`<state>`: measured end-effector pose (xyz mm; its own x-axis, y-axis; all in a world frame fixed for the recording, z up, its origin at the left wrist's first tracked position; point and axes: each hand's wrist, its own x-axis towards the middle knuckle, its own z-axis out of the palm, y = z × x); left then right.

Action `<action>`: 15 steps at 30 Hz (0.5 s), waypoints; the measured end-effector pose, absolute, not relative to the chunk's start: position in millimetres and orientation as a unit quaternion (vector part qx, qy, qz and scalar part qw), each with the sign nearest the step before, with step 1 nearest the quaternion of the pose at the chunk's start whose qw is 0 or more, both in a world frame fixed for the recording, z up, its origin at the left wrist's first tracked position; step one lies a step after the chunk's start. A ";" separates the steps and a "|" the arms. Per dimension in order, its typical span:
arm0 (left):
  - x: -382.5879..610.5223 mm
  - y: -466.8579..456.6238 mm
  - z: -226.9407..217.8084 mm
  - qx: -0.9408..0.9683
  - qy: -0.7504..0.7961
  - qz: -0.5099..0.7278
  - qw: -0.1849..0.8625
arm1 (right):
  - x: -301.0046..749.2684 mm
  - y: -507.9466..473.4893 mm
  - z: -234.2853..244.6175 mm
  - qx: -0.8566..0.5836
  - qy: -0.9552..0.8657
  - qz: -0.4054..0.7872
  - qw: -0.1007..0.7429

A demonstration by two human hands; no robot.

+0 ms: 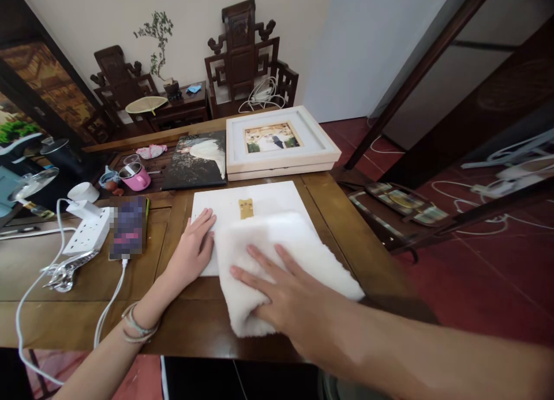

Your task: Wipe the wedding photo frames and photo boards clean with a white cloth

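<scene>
A white plush cloth [303,244] lies folded over the right part of a flat white board [272,195] on the wooden table. My right hand [281,290] presses on the cloth from above. Its fingers are spread over the pile, and the thumb sinks into a fold at the near edge, gripping the cloth. My left hand [199,238] rests flat at the board's left edge, fingers stretched out and holding nothing. Just beyond the cloth, a small gold-coloured metal plate [246,208] shows on the board; its lower end is hidden by the cloth.
Behind the board stand a pale wooden frame [322,157] with a photo and a dark photo panel [182,163]. To the left are a phone [130,227] on a charging cable, a white power strip [90,230] and a pink mug [137,179]. The table's right edge [381,255] drops to red floor.
</scene>
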<state>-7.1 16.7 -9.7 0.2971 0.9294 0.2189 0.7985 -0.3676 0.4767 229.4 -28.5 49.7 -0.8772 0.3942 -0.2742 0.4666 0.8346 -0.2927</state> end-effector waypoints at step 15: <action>-6.0 16.5 -7.1 0.788 0.550 0.235 0.149 | 196.1 37.3 38.3 0.322 0.944 -0.055 0.041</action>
